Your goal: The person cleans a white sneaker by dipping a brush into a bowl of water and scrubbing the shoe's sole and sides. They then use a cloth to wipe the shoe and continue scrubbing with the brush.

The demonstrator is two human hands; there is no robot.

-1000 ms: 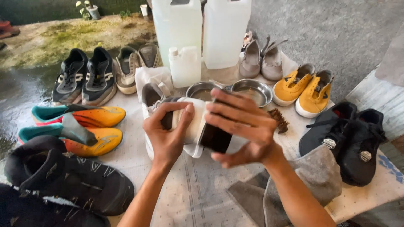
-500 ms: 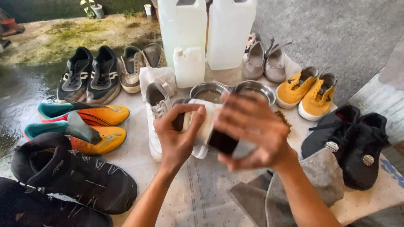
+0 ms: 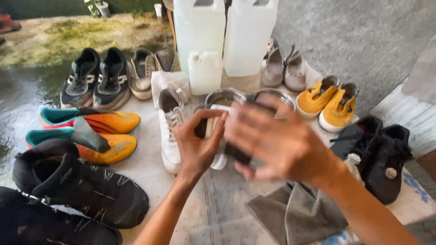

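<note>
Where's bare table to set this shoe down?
Bare patch: near edge, between the big black sneaker and the grey cloth. Crowded at the back: metal bowls, white plastic jugs, yellow shoes.

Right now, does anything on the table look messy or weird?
Mostly tidy: the shoes sit in pairs. One white sneaker lies alone while its mate is held up by the left hand, with the blurred right hand over it. A grey cloth lies crumpled at the table's near edge.
</note>
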